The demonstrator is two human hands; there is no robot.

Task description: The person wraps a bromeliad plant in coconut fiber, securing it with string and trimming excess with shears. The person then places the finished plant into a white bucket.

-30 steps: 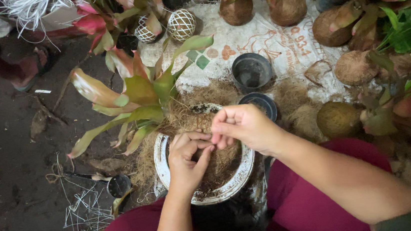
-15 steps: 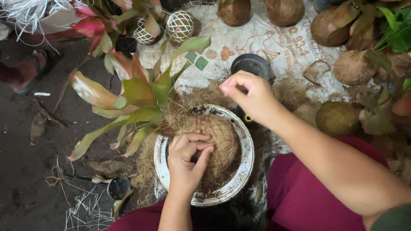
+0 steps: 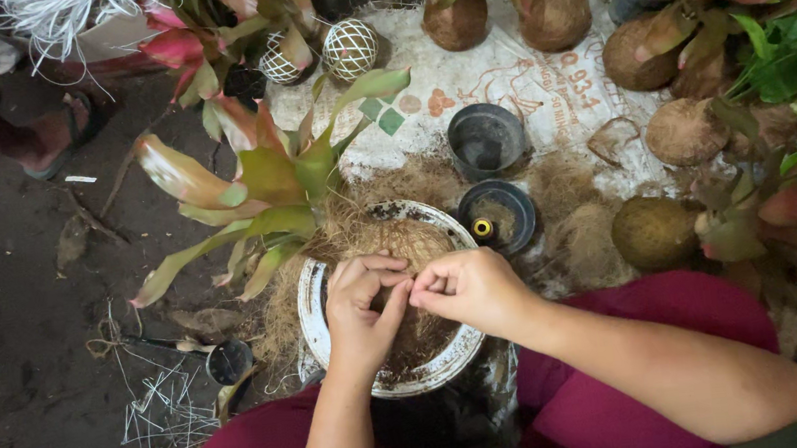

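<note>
Left hand (image 3: 360,308): is resting on the fibre ball, fingers (image 3: 371,273) curled and pinched toward the thumb; anything held between them is too small to tell.
Right hand (image 3: 468,286): is meeting the left hand fingertip to fingertip, fingers (image 3: 429,285) pressed together in a pinch; whether a strand is gripped cannot be told.
Coconut-fibre ball (image 3: 401,253): is sitting in the white round basin, directly under both hands, brown and shaggy, with loose fibre spilling over the far edge.
White round basin (image 3: 313,305): is lying between the person's knees, its rim soiled with dark matter.
Bromeliad plant (image 3: 267,173): is leaning out of the ball's far left side, leaves green, yellow and pink.
Black plastic pots (image 3: 486,140): two are standing just beyond the basin on the printed sack; the nearer one is holding a small yellow-capped item (image 3: 482,229).
Printed sack (image 3: 541,84): is spread on the ground, carrying pots and fibre.
Finished fibre balls (image 3: 655,233): are lying to the right and along the far edge, some with plants in them.
Net-wrapped balls (image 3: 350,49): two are lying at the far side, near the plant leaves.
White string scraps (image 3: 169,421): are lying on the dark floor, left of the knee.
Another person's sandalled foot (image 3: 59,140): is standing at the far left.
</note>
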